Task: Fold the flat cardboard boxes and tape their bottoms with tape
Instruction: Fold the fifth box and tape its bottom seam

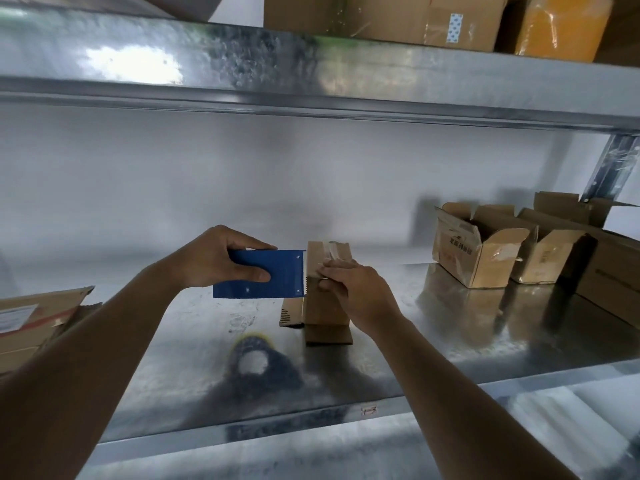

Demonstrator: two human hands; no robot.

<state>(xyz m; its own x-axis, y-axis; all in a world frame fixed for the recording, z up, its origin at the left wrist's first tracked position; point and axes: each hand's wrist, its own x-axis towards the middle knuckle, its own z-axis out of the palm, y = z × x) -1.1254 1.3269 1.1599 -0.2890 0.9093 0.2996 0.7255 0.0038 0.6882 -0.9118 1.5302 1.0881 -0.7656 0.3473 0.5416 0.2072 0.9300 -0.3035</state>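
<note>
fingers press tape onto small box; left hand grips blue dispenser.

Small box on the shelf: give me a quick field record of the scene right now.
box: small cardboard box upright on metal shelf, tape across its top
left hand: left hand grips blue tape cutter against the box
right hand: right hand presses tape onto the box
done boxes: folded boxes at right
flat stock: flat cardboard at left
</note>
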